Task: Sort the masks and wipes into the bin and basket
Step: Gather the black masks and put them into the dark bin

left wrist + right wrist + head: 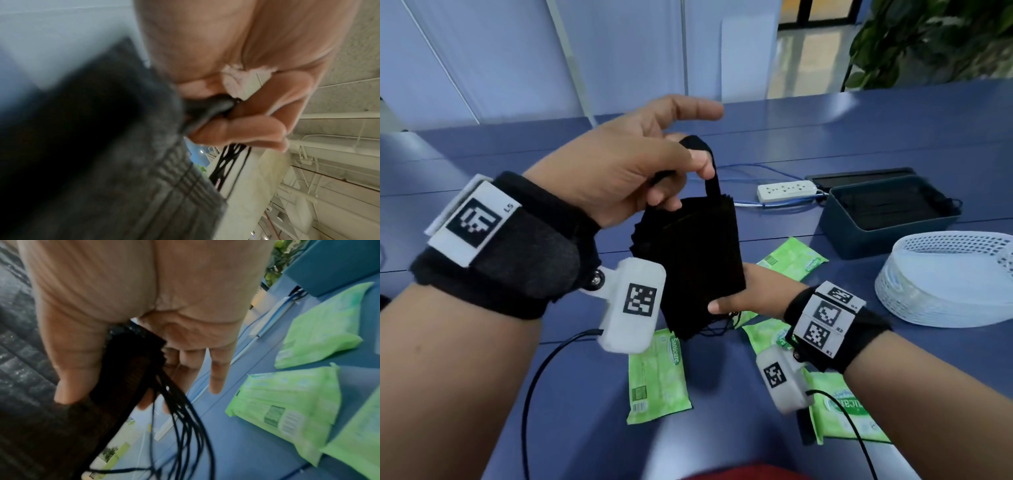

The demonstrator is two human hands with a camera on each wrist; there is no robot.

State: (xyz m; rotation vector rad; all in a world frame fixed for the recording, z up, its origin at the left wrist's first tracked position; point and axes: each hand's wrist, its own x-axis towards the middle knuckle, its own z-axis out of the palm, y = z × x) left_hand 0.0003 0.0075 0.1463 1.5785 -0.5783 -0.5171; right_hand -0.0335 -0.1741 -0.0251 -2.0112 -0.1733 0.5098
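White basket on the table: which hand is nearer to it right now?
Right. The right hand grips the bottom of the black mask stack, just left of the white basket. The left hand pinches the stack's top, farther away.

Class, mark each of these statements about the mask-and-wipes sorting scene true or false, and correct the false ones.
1. Both hands hold the stack of black masks. True: the left hand pinches its top, the right hand its lower edge.
2. The white basket holds wipe packs. False: no packs show in it.
3. Green wipe packs lie on the table. True.
4. The dark bin stands left of the hands. False: it stands to the right, beside the basket.
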